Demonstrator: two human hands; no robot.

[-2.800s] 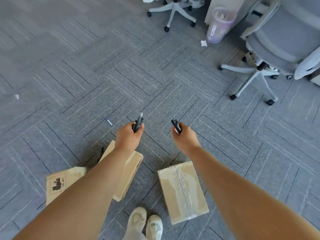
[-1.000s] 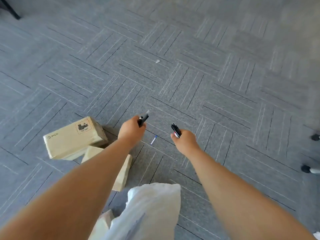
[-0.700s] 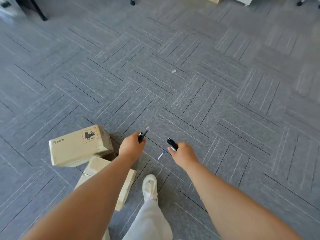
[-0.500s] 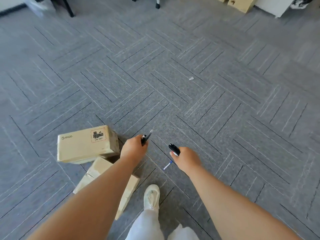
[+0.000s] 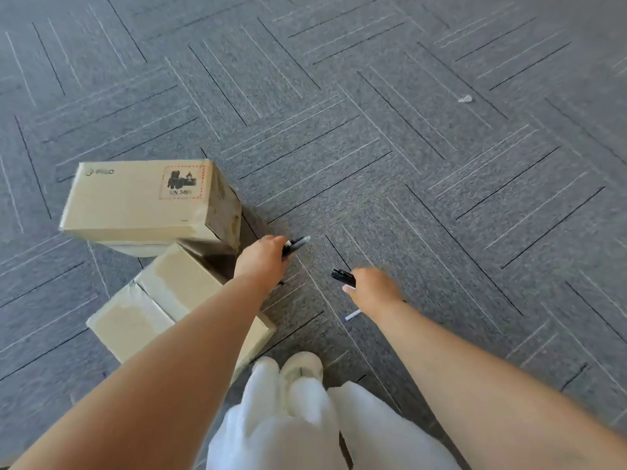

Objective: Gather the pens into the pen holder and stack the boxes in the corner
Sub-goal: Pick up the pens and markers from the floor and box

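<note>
Loose pen [image 5: 352, 315] lies on the floor [image 5: 441, 164] just on the near side of the right hand [image 5: 373, 286]. Its axis is diagonal, far end hidden under the wrist. Right hand is nearer, fingers curled round black pens [image 5: 343, 278]. Left hand [image 5: 263, 256] grips grey-tipped pens [image 5: 296, 245]. Boxes [image 5: 146, 201] are heaped at far left. No holder in view.

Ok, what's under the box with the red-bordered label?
The labelled box overlaps a corner of the plain box below it. A pale strip shows under its near edge; flap or another box, I cannot tell. The rest is covered.
</note>
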